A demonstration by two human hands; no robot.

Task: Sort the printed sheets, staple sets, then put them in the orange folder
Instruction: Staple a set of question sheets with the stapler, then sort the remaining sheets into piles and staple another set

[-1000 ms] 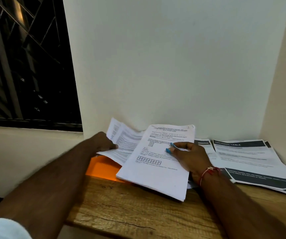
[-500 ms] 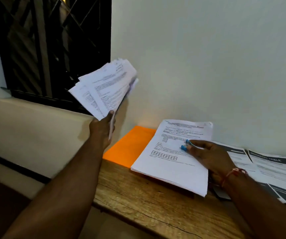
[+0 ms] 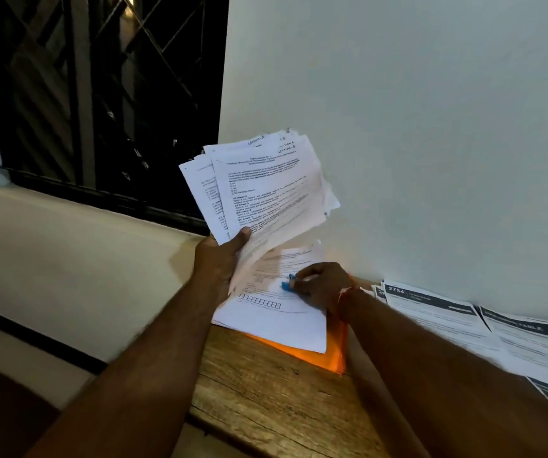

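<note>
Above the counter's (image 3: 266, 391) left end, the left hand (image 3: 219, 259) pinches a fanned bundle of printed sheets (image 3: 266, 186) by its lower corner. They look light, floppy and likely to slide apart, so grip a squared edge. The right hand (image 3: 322, 285) rests bent fingers on a second stack (image 3: 279, 319) covering the orange folder (image 3: 335, 355); whether they pinch or press I cannot tell. Rough wood, plain wall (image 3: 431, 127), barred window (image 3: 100, 94).
</note>
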